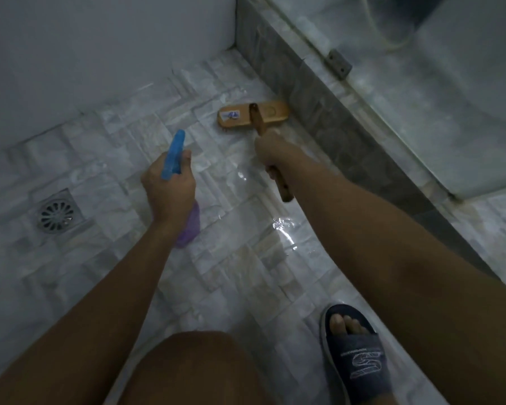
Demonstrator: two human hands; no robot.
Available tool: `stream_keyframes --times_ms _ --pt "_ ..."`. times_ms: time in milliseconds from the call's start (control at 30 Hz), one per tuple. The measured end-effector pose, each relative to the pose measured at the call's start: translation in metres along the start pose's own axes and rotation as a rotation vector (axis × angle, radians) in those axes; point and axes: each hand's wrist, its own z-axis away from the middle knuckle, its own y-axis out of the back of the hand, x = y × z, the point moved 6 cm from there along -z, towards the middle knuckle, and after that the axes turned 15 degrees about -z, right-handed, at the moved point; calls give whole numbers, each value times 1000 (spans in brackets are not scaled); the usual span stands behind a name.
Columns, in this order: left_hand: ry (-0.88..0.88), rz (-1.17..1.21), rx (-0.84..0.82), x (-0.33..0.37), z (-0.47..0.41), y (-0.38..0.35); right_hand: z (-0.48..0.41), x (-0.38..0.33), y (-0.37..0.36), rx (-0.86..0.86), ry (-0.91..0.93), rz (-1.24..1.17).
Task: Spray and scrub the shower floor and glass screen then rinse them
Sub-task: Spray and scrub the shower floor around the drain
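The floor point(231, 258) fills the middle. The wall point(100, 54) stands behind it on the left. The kerb point(319, 97) runs along its right side, from the far corner toward the near right. On the kerb stands the screen point(392, 68), with a bracket point(339, 63) at its foot. The drain point(57, 213) sits in the floor at left. The brush point(253, 114) lies head-down on the far floor, its right end just beside the kerb, its handle running back through the right grip point(270, 152). The left grip point(170, 185), between drain and brush, holds the bottle point(174, 153) above the floor, nozzle pointing away. A slipper point(360, 366) stands at near right, with a knee point(187, 369) to its left.
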Motion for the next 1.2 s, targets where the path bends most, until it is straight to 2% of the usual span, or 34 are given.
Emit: stream_keyframes --times_ms 67,167,300,500,667,800,900,1033,1100,1200 --pt "46 35 -9 -5 -4 0 22 19 -13 9 28 -5" --pt "76 46 -24 -6 -4 -1 72 79 -23 28 -114 -16" --pt "1 2 -36 0 3 2 105 114 -23 67 -185 -60" --pt "-167 -70 -51 19 21 9 108 105 -10 183 -11 -33" --pt "-141 -47 -14 16 25 14 109 110 -21 204 -45 -69" --pt "-115 -23 -15 13 26 16 109 106 -26 202 56 -80" --pt "-60 10 -22 13 25 15 104 106 -32 145 13 -77" --pt "-35 14 -25 11 20 16 103 98 -28 222 120 -143" --pt "20 10 -39 10 18 13 101 99 -33 208 84 -173" --pt "85 -29 -66 16 18 9 93 97 -36 138 -67 -202"
